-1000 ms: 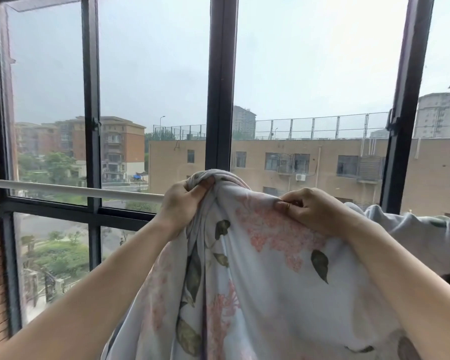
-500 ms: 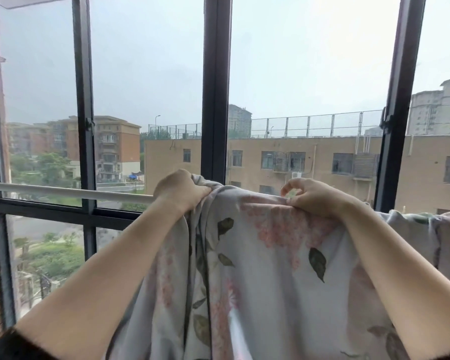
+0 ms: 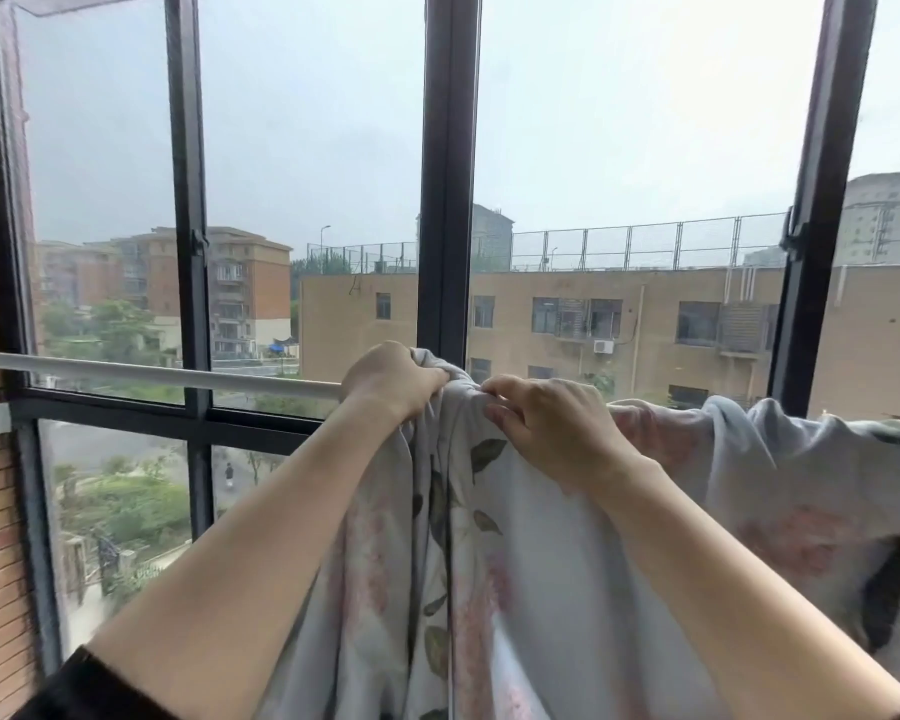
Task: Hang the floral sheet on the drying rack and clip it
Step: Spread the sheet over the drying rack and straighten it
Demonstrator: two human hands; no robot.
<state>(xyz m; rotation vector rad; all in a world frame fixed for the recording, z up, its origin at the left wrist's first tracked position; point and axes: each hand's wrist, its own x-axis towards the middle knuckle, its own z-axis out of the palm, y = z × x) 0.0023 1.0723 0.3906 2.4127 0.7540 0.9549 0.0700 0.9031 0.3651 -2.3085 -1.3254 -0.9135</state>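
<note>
Pale floral sheet (image 3: 567, 563) over rail (image 3: 152, 373), left grip (image 3: 388, 379), right grip (image 3: 552, 428) clenched on top edge, rail exposed leftward

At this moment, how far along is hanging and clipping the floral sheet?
Done: the floral sheet already lies draped over the rack rod, right of the hands. In hand: the left hand and right hand both grip its bunched top edge at the rod. Left: that bunch is not spread along the bare rod to the left, and no clip is in view, so clipping looks not yet begun.
</note>
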